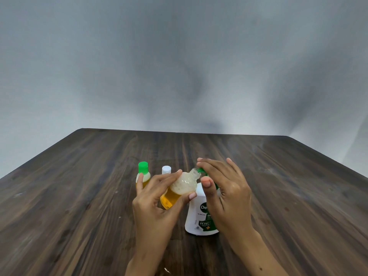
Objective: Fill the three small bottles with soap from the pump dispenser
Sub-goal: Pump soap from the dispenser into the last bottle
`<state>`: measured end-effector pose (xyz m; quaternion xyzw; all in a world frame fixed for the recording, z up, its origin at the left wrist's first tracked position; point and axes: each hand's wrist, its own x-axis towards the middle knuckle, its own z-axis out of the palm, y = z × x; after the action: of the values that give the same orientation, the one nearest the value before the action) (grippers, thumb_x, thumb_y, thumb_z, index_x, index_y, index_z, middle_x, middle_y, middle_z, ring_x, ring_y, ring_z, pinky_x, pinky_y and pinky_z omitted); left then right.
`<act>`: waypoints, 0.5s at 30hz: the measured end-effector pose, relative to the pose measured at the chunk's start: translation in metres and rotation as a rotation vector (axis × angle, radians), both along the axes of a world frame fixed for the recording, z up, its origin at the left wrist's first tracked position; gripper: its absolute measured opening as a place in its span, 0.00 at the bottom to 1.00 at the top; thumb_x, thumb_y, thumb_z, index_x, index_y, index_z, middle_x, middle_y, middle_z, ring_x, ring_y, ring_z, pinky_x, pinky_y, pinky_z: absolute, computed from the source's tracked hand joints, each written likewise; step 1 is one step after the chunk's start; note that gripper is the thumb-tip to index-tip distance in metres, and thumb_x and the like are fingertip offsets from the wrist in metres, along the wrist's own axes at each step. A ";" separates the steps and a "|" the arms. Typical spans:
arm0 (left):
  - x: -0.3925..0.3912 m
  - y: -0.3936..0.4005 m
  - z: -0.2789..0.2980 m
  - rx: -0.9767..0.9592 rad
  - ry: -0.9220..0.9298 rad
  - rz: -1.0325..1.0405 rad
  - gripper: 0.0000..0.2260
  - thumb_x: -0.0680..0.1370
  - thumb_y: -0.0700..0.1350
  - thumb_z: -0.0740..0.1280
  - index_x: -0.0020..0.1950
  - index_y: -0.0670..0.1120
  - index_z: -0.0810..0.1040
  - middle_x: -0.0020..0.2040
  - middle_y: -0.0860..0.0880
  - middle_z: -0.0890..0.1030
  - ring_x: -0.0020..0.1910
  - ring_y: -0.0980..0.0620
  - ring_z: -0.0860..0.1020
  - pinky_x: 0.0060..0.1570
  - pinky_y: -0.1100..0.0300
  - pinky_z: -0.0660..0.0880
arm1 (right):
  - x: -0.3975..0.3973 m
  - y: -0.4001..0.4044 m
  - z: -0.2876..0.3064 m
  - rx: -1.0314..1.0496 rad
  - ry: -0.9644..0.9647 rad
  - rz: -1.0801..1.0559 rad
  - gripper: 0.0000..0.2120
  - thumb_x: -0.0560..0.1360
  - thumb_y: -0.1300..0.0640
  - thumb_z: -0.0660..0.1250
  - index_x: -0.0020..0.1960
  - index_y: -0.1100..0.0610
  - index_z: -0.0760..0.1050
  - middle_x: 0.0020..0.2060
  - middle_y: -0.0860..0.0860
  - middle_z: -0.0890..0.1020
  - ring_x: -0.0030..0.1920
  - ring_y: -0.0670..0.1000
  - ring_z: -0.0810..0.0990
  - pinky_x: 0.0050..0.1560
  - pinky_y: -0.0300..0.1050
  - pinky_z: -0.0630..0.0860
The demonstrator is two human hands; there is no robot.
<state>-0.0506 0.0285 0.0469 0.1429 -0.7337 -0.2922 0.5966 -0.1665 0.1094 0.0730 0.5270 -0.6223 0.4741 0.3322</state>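
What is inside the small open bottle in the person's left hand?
The open bottle holds orange soap low down with pale foam above. Fingers of the left hand cover part of its bottom.

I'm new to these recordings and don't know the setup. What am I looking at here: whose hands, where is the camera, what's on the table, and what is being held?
There is no machine here. A person works with bare hands, and the single picture comes from a camera worn on their head, looking forward and down.

On the dark wooden table stands a white pump dispenser with a green pump top. Behind it stand a small bottle with a green cap, holding some orange soap, and another with a white cap, mostly hidden.

The left hand has its grip on a third small bottle, uncapped, tilted with its mouth toward the pump spout, with orange soap at the bottom and foam above. The right hand rests open over the pump top.
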 end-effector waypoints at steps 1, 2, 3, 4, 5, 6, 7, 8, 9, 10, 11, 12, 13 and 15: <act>0.001 0.000 0.000 0.003 0.001 0.002 0.18 0.68 0.60 0.72 0.55 0.55 0.81 0.50 0.60 0.82 0.52 0.60 0.80 0.72 0.38 0.60 | 0.000 0.000 0.001 -0.001 0.002 0.007 0.34 0.80 0.37 0.44 0.53 0.58 0.82 0.52 0.49 0.83 0.54 0.45 0.79 0.64 0.53 0.69; 0.001 -0.001 0.000 0.004 0.000 0.001 0.18 0.68 0.60 0.72 0.55 0.55 0.81 0.50 0.60 0.83 0.52 0.60 0.80 0.72 0.38 0.60 | 0.000 0.000 0.002 0.000 0.004 0.013 0.34 0.80 0.36 0.44 0.54 0.58 0.82 0.53 0.49 0.83 0.55 0.45 0.79 0.64 0.53 0.69; 0.000 -0.001 0.000 0.001 -0.001 0.002 0.18 0.68 0.60 0.72 0.55 0.55 0.81 0.50 0.59 0.83 0.52 0.60 0.80 0.72 0.38 0.60 | 0.000 0.000 0.005 0.002 0.006 0.017 0.35 0.80 0.36 0.44 0.54 0.58 0.81 0.53 0.49 0.83 0.55 0.45 0.79 0.65 0.52 0.68; 0.000 -0.001 0.001 -0.004 -0.003 0.004 0.18 0.67 0.60 0.72 0.55 0.55 0.81 0.50 0.59 0.83 0.52 0.60 0.80 0.72 0.38 0.60 | 0.000 0.000 0.007 0.003 0.009 0.018 0.35 0.80 0.36 0.43 0.54 0.58 0.81 0.53 0.49 0.83 0.55 0.45 0.78 0.65 0.52 0.68; 0.000 0.000 0.001 -0.007 -0.003 0.003 0.18 0.68 0.60 0.72 0.55 0.55 0.81 0.50 0.60 0.82 0.52 0.60 0.80 0.72 0.39 0.60 | 0.000 0.000 0.009 0.003 0.011 0.016 0.35 0.80 0.36 0.43 0.54 0.58 0.81 0.53 0.49 0.83 0.55 0.44 0.78 0.65 0.53 0.68; 0.000 0.000 0.001 -0.007 -0.001 -0.001 0.18 0.68 0.59 0.72 0.55 0.55 0.80 0.50 0.60 0.82 0.52 0.60 0.80 0.72 0.39 0.60 | 0.000 0.000 0.009 0.005 0.012 0.011 0.35 0.80 0.36 0.43 0.54 0.58 0.81 0.53 0.49 0.83 0.55 0.44 0.78 0.65 0.53 0.68; 0.000 0.000 0.001 -0.006 0.000 -0.003 0.18 0.68 0.59 0.72 0.55 0.55 0.80 0.50 0.60 0.82 0.52 0.60 0.80 0.73 0.40 0.59 | 0.000 0.000 0.008 0.008 0.013 0.007 0.35 0.80 0.36 0.43 0.53 0.58 0.82 0.52 0.49 0.83 0.55 0.44 0.79 0.64 0.53 0.69; 0.000 0.000 0.001 -0.002 0.000 -0.002 0.18 0.68 0.59 0.73 0.55 0.55 0.80 0.50 0.59 0.83 0.52 0.60 0.80 0.73 0.40 0.59 | -0.001 0.000 0.006 0.013 0.011 0.005 0.34 0.80 0.36 0.44 0.53 0.58 0.82 0.52 0.49 0.83 0.54 0.44 0.79 0.64 0.54 0.70; 0.000 0.000 0.001 0.002 -0.003 -0.001 0.19 0.68 0.59 0.73 0.56 0.55 0.80 0.50 0.59 0.83 0.52 0.59 0.80 0.73 0.41 0.59 | -0.001 0.000 0.004 0.018 0.009 0.004 0.34 0.80 0.37 0.44 0.52 0.58 0.82 0.51 0.48 0.83 0.54 0.44 0.79 0.63 0.54 0.70; 0.000 0.000 0.001 0.005 -0.007 0.000 0.19 0.68 0.59 0.72 0.56 0.55 0.80 0.50 0.60 0.83 0.52 0.59 0.80 0.73 0.41 0.59 | -0.001 0.001 0.002 0.020 0.008 0.003 0.34 0.80 0.37 0.44 0.52 0.58 0.82 0.51 0.48 0.83 0.54 0.43 0.79 0.63 0.55 0.70; 0.000 0.000 0.000 0.005 -0.007 0.001 0.19 0.68 0.60 0.72 0.56 0.55 0.80 0.50 0.60 0.82 0.52 0.59 0.80 0.73 0.40 0.59 | -0.001 0.002 0.002 0.020 0.010 0.006 0.34 0.80 0.37 0.44 0.52 0.57 0.82 0.52 0.48 0.83 0.54 0.43 0.78 0.63 0.54 0.70; 0.001 0.000 0.000 0.004 -0.005 0.001 0.19 0.68 0.60 0.72 0.56 0.56 0.80 0.50 0.61 0.82 0.52 0.60 0.80 0.73 0.40 0.59 | -0.001 0.002 0.002 0.020 0.015 0.009 0.34 0.80 0.37 0.44 0.53 0.57 0.82 0.52 0.48 0.83 0.54 0.43 0.78 0.64 0.54 0.70; 0.001 0.000 0.001 0.001 -0.004 -0.001 0.19 0.68 0.61 0.72 0.56 0.57 0.80 0.50 0.61 0.82 0.52 0.60 0.80 0.73 0.39 0.59 | -0.001 0.003 0.005 0.022 0.019 0.010 0.34 0.80 0.36 0.44 0.53 0.57 0.82 0.53 0.48 0.83 0.55 0.43 0.78 0.64 0.53 0.69; 0.000 0.001 0.002 -0.003 -0.001 0.000 0.19 0.69 0.63 0.71 0.57 0.58 0.79 0.50 0.61 0.82 0.53 0.61 0.80 0.73 0.39 0.59 | 0.000 0.002 0.009 0.020 0.027 0.005 0.34 0.80 0.36 0.44 0.55 0.58 0.81 0.54 0.49 0.82 0.56 0.44 0.78 0.65 0.52 0.68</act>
<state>-0.0502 0.0292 0.0492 0.1422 -0.7344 -0.2909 0.5965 -0.1667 0.1113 0.0824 0.5384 -0.6211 0.4613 0.3339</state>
